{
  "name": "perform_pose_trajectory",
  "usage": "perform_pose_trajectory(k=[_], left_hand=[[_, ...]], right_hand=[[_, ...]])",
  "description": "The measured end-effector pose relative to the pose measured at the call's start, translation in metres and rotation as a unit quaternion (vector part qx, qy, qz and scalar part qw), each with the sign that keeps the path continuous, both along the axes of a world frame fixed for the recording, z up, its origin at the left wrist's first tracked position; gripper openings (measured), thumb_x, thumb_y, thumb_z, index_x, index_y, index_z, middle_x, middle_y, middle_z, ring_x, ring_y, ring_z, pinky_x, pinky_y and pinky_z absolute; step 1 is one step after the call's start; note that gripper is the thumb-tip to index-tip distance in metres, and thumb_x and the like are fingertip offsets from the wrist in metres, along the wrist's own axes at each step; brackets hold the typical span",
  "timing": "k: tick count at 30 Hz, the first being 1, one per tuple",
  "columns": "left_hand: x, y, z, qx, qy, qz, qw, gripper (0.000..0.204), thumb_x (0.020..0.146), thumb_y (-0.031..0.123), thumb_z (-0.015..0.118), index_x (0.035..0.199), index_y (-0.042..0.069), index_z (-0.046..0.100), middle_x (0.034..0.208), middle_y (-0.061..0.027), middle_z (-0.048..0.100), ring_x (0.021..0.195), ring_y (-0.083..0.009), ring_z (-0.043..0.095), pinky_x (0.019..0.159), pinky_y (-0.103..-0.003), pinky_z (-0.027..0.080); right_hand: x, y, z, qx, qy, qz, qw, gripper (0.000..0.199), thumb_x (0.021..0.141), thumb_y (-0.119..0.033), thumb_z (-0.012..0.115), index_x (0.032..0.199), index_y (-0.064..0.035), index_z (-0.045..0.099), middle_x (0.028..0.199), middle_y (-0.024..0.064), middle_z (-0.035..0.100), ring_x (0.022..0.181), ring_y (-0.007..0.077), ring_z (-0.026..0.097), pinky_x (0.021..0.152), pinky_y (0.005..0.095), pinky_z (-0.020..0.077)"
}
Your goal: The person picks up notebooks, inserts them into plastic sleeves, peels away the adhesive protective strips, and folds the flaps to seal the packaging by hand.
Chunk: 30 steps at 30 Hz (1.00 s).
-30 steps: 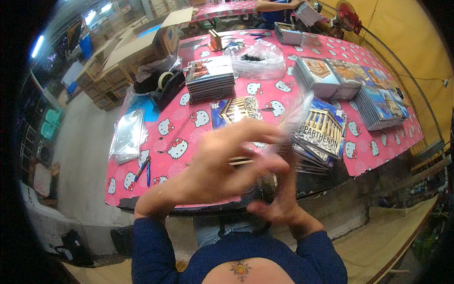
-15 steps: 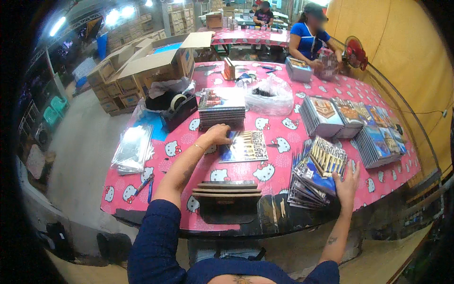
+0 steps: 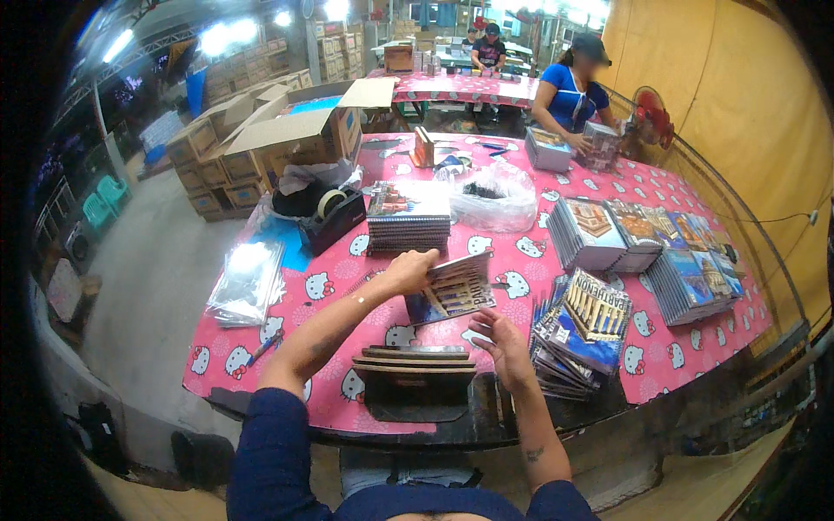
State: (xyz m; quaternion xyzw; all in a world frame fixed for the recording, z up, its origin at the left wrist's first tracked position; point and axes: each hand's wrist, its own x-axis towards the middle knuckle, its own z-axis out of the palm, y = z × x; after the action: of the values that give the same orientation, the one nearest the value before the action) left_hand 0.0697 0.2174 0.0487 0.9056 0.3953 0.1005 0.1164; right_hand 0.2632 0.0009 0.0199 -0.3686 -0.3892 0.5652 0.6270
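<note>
Far left, beyond the surface (image 3: 287, 365): open cardboard boxes (image 3: 278, 139) on the floor.

Left edge of the surface: a pile of clear plastic sleeves (image 3: 248, 282), with a pen (image 3: 261, 349) lying near it toward me.

Left of centre, farther off: a black tape dispenser (image 3: 334, 217), and just to its right a stack of spiral notebooks (image 3: 408, 217).

Centre, near edge: a low stack of brown boards (image 3: 415, 360) on a dark stand.

My left hand (image 3: 408, 271) reaches over the pink patterned cover; its fingers (image 3: 426, 259) pinch the left edge of one notebook (image 3: 453, 291), which I hold tilted, lifted off the surface, between the spiral stack and the brown boards.

My right hand (image 3: 502, 347) sits just below the right corner of that notebook, fingers (image 3: 486, 323) loosely spread and curled, close to it; I cannot tell whether they touch.

Right of my right hand: a fanned heap of printed notebooks (image 3: 578, 334).

Centre, far: a clear bag (image 3: 491, 195) with dark contents.

Right: upright rows of more notebooks (image 3: 643, 247).

Far right end: another person in a blue top (image 3: 569, 91), both hands at a small stack, with a red fan (image 3: 651, 117) beside them.
</note>
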Motion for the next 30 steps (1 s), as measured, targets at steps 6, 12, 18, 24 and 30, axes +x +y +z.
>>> perform_pose_trajectory(k=[6,12,18,24,30], left_hand=[[-0.059,-0.137,0.068,0.415,-0.061,-0.195,0.886,0.021,0.076,0.015,0.066,0.093,0.008,0.056,0.095,-0.0099,0.056,0.09,-0.029,0.059,0.077,-0.037,0.051],[-0.103,-0.164,0.076,0.082,-0.337,-0.067,0.935,0.05,0.078,0.018,0.076,0.122,0.005,0.056,0.139,-0.0164,0.041,0.113,-0.029,0.057,0.094,-0.038,0.047],[-0.098,-0.173,0.044,-0.359,-0.534,-0.011,0.766,0.041,0.087,0.001,0.063,0.126,-0.002,0.054,0.111,-0.0065,0.066,0.105,-0.0148,0.06,0.092,-0.033,0.048],[-0.086,-0.183,0.055,-0.333,-0.534,0.001,0.777,0.034,0.088,-0.003,0.061,0.121,0.0,0.057,0.11,-0.0055,0.066,0.102,-0.0127,0.061,0.09,-0.03,0.05],[-0.081,-0.189,0.054,-0.319,-0.513,-0.045,0.796,0.035,0.088,-0.007,0.059,0.122,0.0,0.057,0.114,-0.0055,0.065,0.106,-0.0134,0.06,0.095,-0.032,0.048]], right_hand=[[0.005,0.002,0.028,-0.081,0.263,0.138,0.951,0.058,0.099,-0.047,0.044,0.133,-0.001,0.051,0.126,0.016,0.061,0.11,0.0306,0.063,0.095,0.0478,0.0515],[-0.013,-0.012,0.034,0.016,0.107,0.101,0.989,0.038,0.086,0.002,0.065,0.122,-0.0018,0.055,0.112,0.009,0.067,0.1,0.021,0.066,0.088,0.0359,0.0529],[-0.006,-0.028,0.008,0.067,-0.035,0.064,0.995,0.034,0.086,0.002,0.068,0.119,-0.0008,0.06,0.113,0.0077,0.067,0.102,0.0176,0.063,0.092,0.0349,0.0494],[-0.005,-0.041,0.019,0.038,-0.057,0.021,0.997,0.029,0.086,0.001,0.068,0.115,-0.0001,0.063,0.111,0.0063,0.067,0.101,0.0172,0.063,0.091,0.0342,0.0493],[0.003,-0.044,0.013,0.062,-0.1,0.02,0.993,0.036,0.086,0.006,0.065,0.12,-0.0027,0.058,0.112,0.0056,0.064,0.104,0.0192,0.061,0.091,0.0362,0.0514]])
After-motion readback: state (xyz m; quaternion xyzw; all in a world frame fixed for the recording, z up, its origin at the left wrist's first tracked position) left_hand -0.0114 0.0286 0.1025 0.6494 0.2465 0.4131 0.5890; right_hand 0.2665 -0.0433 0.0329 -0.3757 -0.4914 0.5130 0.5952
